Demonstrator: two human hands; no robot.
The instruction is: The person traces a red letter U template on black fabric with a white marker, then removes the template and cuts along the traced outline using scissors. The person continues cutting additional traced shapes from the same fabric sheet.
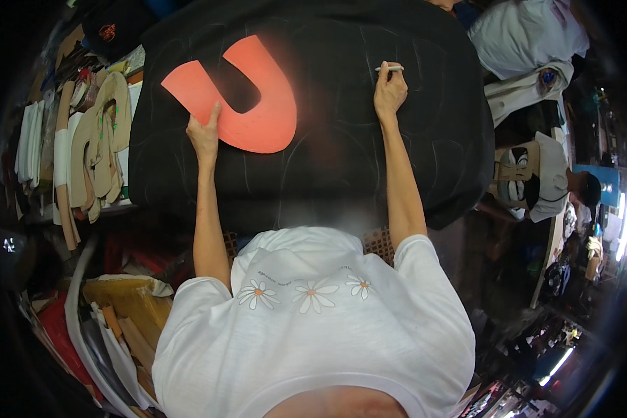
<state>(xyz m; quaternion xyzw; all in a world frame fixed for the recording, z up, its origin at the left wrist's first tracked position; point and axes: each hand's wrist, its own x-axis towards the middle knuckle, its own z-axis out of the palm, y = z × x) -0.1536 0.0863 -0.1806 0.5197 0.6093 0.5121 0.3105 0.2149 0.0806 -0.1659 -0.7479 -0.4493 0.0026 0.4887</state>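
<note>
My left hand [204, 136] grips the left arm of a flat, U-shaped coral pattern piece [275, 115], thumb on top and fingers beneath. The piece's two ends point toward the far left. To the right, my right hand [390, 96] is closed around a short white marking pencil [389, 68], its tip pointing left, over the cloth. Beneath both lies a wide black cloth [327, 174] carrying thin pale curved outlines, several of them U-like. Whether the pencil tip touches the cloth, I cannot tell.
Beige pattern pieces [104, 146] and folded white material [31, 143] are stacked left of the cloth. A white bundle [529, 38] sits at the far right. Another person [547, 177] is beyond the right edge. Sheets and a yellow piece [136, 303] fill the lower left.
</note>
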